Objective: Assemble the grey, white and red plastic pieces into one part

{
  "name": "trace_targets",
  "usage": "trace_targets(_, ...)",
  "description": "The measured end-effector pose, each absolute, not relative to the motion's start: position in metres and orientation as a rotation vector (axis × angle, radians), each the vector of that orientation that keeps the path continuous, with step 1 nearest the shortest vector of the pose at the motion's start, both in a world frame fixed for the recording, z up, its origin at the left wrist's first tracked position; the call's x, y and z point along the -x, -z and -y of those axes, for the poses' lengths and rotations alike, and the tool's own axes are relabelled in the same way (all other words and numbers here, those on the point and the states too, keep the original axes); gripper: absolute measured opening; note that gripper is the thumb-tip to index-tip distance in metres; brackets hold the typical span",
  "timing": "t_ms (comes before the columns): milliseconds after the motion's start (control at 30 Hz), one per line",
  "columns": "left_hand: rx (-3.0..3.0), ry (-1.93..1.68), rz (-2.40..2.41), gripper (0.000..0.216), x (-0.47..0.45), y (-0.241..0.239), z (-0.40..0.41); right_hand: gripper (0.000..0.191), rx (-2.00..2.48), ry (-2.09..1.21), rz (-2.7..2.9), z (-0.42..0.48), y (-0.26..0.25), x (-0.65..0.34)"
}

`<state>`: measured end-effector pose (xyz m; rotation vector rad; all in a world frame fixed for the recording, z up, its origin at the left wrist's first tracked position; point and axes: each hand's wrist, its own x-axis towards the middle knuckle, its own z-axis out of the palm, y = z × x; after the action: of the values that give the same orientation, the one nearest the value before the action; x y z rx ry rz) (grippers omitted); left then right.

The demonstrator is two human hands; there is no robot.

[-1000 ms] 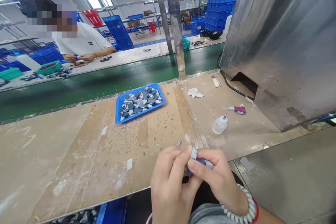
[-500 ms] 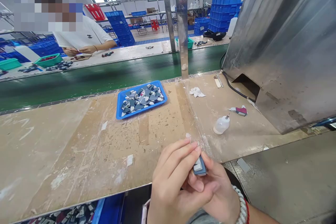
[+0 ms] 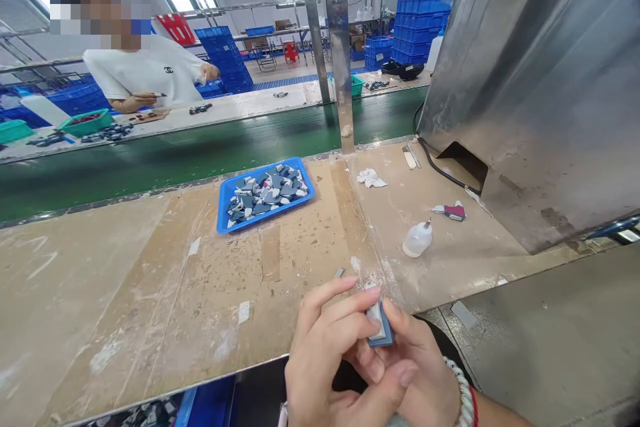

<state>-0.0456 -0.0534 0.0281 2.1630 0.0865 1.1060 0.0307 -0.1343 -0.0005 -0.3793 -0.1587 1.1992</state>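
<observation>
Closest to us, both hands meet over the near edge of the workbench (image 3: pixel 150 293). Our left hand (image 3: pixel 325 353) and right hand (image 3: pixel 410 373) are both closed round one small blue-grey piece (image 3: pixel 380 324), pinched betw. the fingertips of each, held upright just above the bench lip, not touching the surface. A pale layer shows on the face of the piece; whether it's a sticker or a 2nd part we can't tell. A beaded bracelet (image 3: pixel 463 393) sits on the right wrist.

We judge the step in hand as pressing or fitting smth onto this piece w/ thumbs and forefingers. The next move prob. calls for a firm, even squeeze w/o letting the thin part slide sideways, then a free hand for more stock.

A bit further out, a small grey scrap (image 3: pixel 339 273) lies on the bench just beyond the left fingers. Right of that stands a small squeeze bottle (image 3: pixel 417 239), and past it a red-and-white tool (image 3: pixel 451 211), both near the big steel housing (image 3: pixel 540 80). A crumpled white rag (image 3: pixel 371 178) lies beyond.

Mid-bench, well apart from the hands, sits a blue tray (image 3: pixel 223 200) heaped w/ similar blue-grey pieces.

Behind runs the green conveyor belt (image 3: pixel 150 153); across it a person in a white T-shirt (image 3: pixel 150 73) works at their own bench
</observation>
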Motion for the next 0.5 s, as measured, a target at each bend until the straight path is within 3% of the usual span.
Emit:
trace_targets(200,-2.164,-1.385,-0.155,0.022,0.035,-0.024,0.063,0.043,0.345,-1.157,0.267,0.132,-0.004,-0.028)
trace_targets(500,-2.197,-1.406,-0.14,0.024,0.028,-0.017,0.058,0.041,0.325,-1.166,0.197,0.129,-0.002,-0.03)
